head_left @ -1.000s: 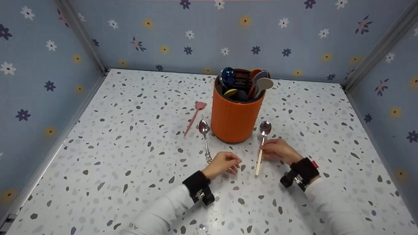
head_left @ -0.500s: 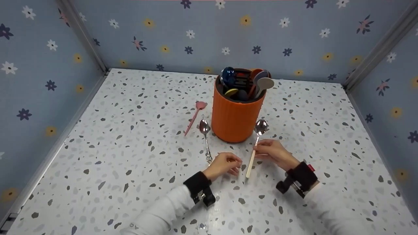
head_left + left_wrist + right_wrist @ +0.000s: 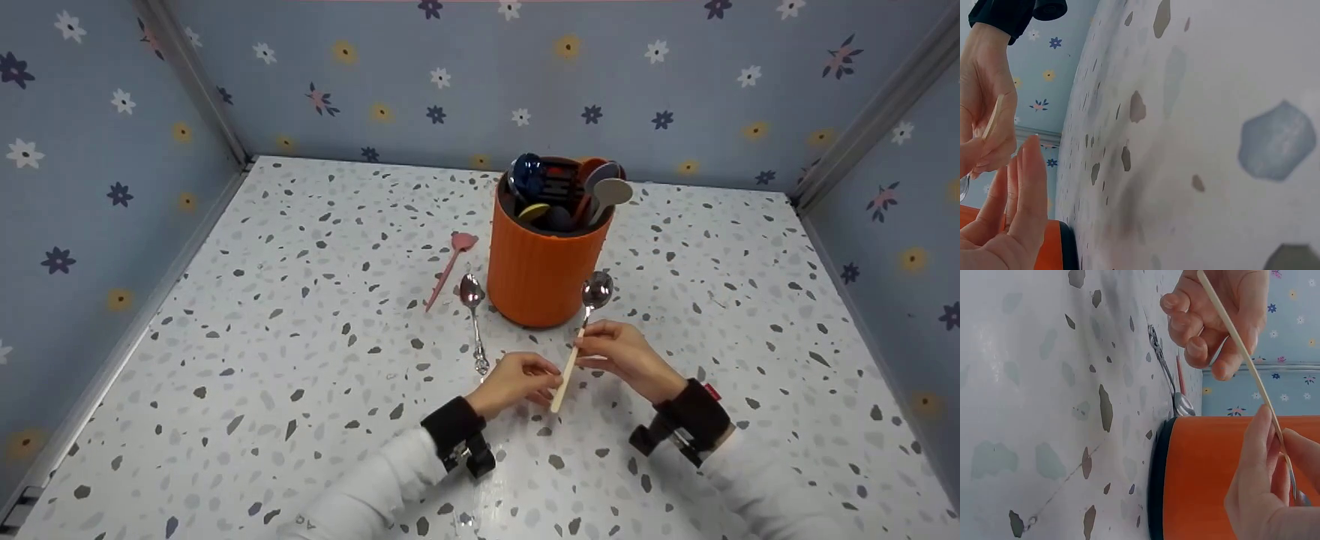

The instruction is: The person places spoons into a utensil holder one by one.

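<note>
My right hand (image 3: 630,361) pinches a spoon (image 3: 598,290) between thumb and fingers, on its cream handle. The spoon's metal bowl points away, in front of the holder. At the handle's lower end is my left hand (image 3: 514,385), its fingers loosely bent. In the right wrist view the left hand's fingers (image 3: 1196,349) stand apart, not closed round the handle. An ornate silver spoon (image 3: 478,337) lies on the table just beyond the left hand. Farther left lies a pink spoon (image 3: 448,270).
An orange utensil holder (image 3: 544,281) stands behind the hands. Several utensils stick up from it, among them a beige spoon (image 3: 613,191) and a dark blue one (image 3: 529,176). Flowered panels (image 3: 420,82) bound the speckled table (image 3: 300,300) at the back and sides.
My right hand has moved a little left with the spoon, whose handle end has swung toward the left hand. The left hand has barely moved.
</note>
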A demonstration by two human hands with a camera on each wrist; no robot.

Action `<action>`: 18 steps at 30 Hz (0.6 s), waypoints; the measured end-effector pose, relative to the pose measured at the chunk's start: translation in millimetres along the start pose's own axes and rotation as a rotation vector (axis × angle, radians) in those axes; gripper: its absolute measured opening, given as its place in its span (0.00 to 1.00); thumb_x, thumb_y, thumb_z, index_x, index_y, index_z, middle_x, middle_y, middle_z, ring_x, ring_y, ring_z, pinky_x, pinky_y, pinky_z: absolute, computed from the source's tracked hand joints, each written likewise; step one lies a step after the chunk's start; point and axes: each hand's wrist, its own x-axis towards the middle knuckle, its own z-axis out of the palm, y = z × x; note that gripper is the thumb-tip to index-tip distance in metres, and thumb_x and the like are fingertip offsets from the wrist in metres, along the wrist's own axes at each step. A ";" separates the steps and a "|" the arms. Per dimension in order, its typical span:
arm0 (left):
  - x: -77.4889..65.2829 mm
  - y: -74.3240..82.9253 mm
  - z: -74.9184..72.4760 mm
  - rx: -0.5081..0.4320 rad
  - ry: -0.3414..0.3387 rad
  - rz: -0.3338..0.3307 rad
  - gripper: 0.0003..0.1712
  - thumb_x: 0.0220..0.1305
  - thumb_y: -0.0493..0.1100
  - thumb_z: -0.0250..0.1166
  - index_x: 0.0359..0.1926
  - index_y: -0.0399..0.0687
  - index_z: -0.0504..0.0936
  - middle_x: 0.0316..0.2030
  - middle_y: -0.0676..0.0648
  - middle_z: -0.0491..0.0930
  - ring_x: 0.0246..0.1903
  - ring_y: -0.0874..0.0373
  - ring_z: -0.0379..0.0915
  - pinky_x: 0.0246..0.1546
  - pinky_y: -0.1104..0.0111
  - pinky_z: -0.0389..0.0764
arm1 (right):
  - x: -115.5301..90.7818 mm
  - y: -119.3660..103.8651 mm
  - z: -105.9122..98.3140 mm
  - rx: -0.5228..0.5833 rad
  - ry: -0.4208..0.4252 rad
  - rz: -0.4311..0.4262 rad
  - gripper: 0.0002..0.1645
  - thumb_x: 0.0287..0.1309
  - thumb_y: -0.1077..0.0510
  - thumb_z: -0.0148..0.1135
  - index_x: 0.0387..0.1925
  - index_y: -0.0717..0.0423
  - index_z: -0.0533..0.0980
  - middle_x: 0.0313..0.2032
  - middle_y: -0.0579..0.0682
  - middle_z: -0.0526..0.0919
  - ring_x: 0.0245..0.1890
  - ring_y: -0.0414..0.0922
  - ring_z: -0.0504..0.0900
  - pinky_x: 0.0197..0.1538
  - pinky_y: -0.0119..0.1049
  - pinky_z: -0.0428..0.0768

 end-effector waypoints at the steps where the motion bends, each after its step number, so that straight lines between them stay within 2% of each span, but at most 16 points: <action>1: 0.1 -0.3 0.3 -0.003 0.000 0.008 0.13 0.53 0.33 0.62 0.39 0.28 0.76 0.27 0.44 0.78 0.24 0.56 0.76 0.31 0.62 0.82 | -1.3 -1.2 1.0 -0.006 0.001 -0.002 0.14 0.54 0.64 0.58 0.40 0.68 0.68 0.39 0.59 0.75 0.36 0.44 0.78 0.46 0.37 0.78; 6: -0.4 1.9 1.2 -0.021 0.001 0.034 0.12 0.53 0.31 0.61 0.39 0.27 0.77 0.28 0.41 0.79 0.22 0.60 0.75 0.31 0.61 0.82 | -6.7 -6.5 5.7 -0.020 0.016 -0.006 0.16 0.53 0.63 0.59 0.41 0.68 0.67 0.40 0.58 0.74 0.38 0.44 0.77 0.48 0.39 0.77; 11: -2.3 8.5 2.1 -0.018 -0.017 0.044 0.11 0.54 0.29 0.59 0.40 0.26 0.76 0.31 0.35 0.79 0.24 0.59 0.76 0.31 0.62 0.82 | -10.1 -11.4 7.8 -0.018 0.016 -0.014 0.12 0.53 0.63 0.59 0.38 0.64 0.69 0.36 0.53 0.76 0.37 0.43 0.77 0.49 0.40 0.76; 18: -11.2 32.9 5.3 0.074 -0.030 0.063 0.11 0.56 0.28 0.57 0.40 0.24 0.76 0.33 0.33 0.78 0.26 0.54 0.76 0.30 0.65 0.82 | -14.8 -22.6 6.7 -0.018 -0.007 -0.042 0.11 0.53 0.62 0.59 0.37 0.62 0.70 0.34 0.53 0.76 0.37 0.44 0.78 0.49 0.41 0.76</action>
